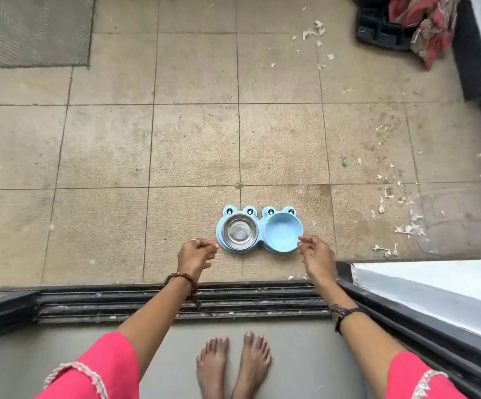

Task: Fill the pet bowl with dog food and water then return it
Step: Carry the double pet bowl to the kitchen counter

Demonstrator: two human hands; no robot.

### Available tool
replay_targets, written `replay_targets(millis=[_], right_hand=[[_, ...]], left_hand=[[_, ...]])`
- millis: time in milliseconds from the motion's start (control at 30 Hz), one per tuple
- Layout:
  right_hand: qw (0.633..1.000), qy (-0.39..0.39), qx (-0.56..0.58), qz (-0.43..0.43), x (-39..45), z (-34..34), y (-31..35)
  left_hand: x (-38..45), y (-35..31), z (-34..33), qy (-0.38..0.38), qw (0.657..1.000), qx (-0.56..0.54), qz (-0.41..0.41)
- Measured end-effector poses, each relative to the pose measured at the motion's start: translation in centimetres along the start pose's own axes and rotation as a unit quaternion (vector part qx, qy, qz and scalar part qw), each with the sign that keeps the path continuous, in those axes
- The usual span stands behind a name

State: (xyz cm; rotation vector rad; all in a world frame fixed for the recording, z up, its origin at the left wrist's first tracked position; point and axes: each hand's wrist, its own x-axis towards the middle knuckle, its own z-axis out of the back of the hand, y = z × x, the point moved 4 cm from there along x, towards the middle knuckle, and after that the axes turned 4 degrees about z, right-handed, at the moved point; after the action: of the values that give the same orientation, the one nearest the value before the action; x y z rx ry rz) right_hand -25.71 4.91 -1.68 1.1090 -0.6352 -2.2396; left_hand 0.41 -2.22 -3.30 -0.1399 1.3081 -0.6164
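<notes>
lying on the tiled floor (193,145) just past the door track (181,302), the pet bowl (260,232) sits with its long axis running left to right, square across the person's reach. both cups look empty: the steel cup (240,231) on the left, the blue cup (283,231) on the right. the left hand (194,254) is just beside the left end, the right hand (317,254) at the right rim, about equally near. fingers of both are loosely curled and grasp nothing; contact at the right rim cannot be confirmed. judgement: a two-handed lift from the ends is next.
</notes>
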Motion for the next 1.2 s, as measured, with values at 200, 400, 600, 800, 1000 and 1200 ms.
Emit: replay_targets(millis=[200,400,600,800,1000,1200], right_hand=[[0.998,-0.040,0.027,-0.036,6.8,-2.8,-5.0],[0.992,-0.023,0.085,-0.095,11.2,-5.1,-8.7],[0.989,-0.027,0.101,-0.110,12.7,-6.7,-11.4],[0.984,-0.018,0.112,-0.134,13.7,-6.3,-12.2],[0.969,0.030,0.172,-0.174,13.8,-6.3,-12.2],[0.967,0.048,0.188,-0.164,12.1,-5.4,-10.5]], left_hand=[[7.9,2.6,-3.4,0.007,1.000,-0.021,0.008],[13.0,3.3,-6.0,0.015,1.000,-0.008,0.011],[15.8,4.1,-7.2,-0.002,1.000,-0.007,0.018],[16.9,4.8,-6.9,-0.029,0.998,-0.053,0.031],[16.4,4.0,-6.6,0.021,0.994,-0.090,0.065],[13.7,2.5,-4.9,0.046,0.989,-0.135,0.028]])
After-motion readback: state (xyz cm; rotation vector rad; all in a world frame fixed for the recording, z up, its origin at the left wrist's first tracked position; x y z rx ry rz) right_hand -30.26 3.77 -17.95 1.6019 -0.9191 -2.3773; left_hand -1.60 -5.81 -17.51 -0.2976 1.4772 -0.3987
